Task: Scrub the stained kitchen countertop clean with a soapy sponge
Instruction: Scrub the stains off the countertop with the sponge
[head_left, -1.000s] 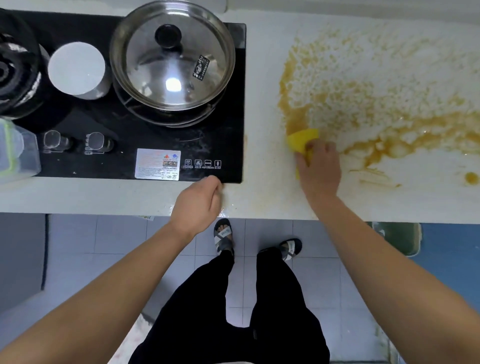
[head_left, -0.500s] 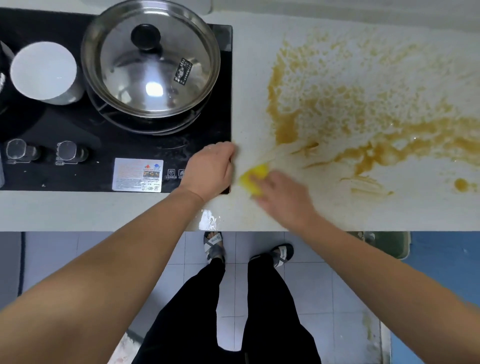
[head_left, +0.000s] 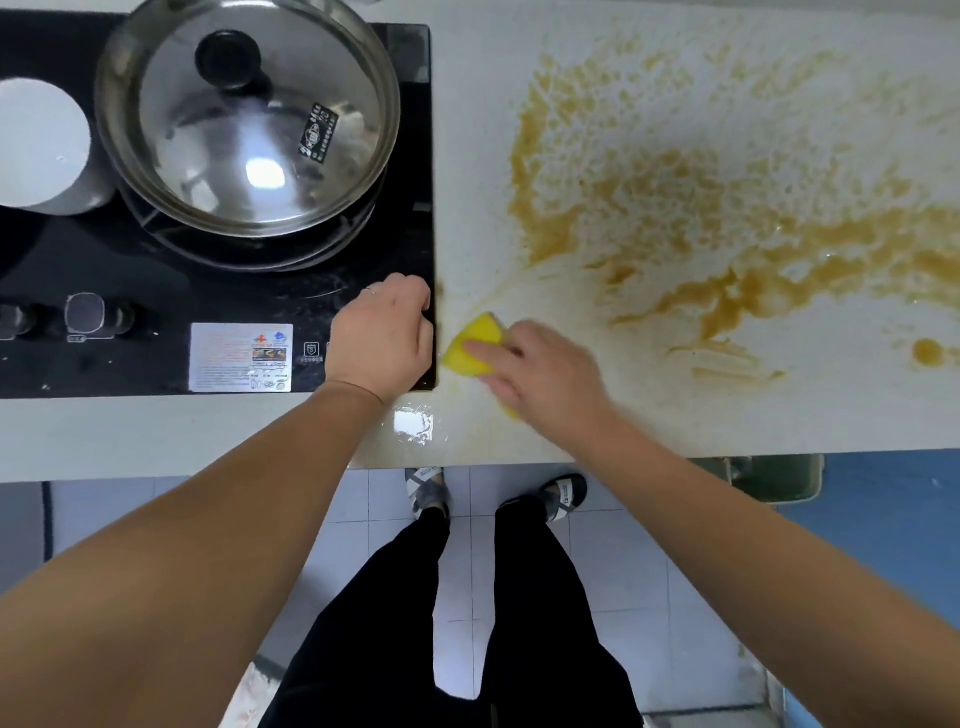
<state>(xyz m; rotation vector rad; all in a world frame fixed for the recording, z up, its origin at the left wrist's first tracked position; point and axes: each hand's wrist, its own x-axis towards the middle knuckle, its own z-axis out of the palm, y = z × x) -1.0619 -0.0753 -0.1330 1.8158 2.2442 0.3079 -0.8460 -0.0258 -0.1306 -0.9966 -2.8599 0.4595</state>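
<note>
View from above, looking down at a kitchen counter. At far left, a white round container (head_left: 39, 150) stands on a black glass cooktop (head_left: 156, 280), just beside a large stainless-steel pot with a domed lid and black knob (head_left: 249, 124).

The left hand (head_left: 384, 338) is braced on the cooktop's near right corner, fingers curled under. Whether it grips the edge cannot be told.

Just right of it, on the white stone counter (head_left: 779, 415), lies a yellow foam sponge (head_left: 475, 343). The right hand (head_left: 545, 374), blurred, holds it from above, fingers laid across its top. Its bare end points towards the cooktop. Its long axis seems to run from there back under the palm towards the near right.

The sponge looks light, soft and wet, so it will likely squash and slip. A hold across the middle, pressing down, should serve best.

Further right, a wide orange-brown stain (head_left: 675, 197) covers much of the counter, well apart from the sponge, with a small round orange drop (head_left: 927, 351) near the right edge.
</note>
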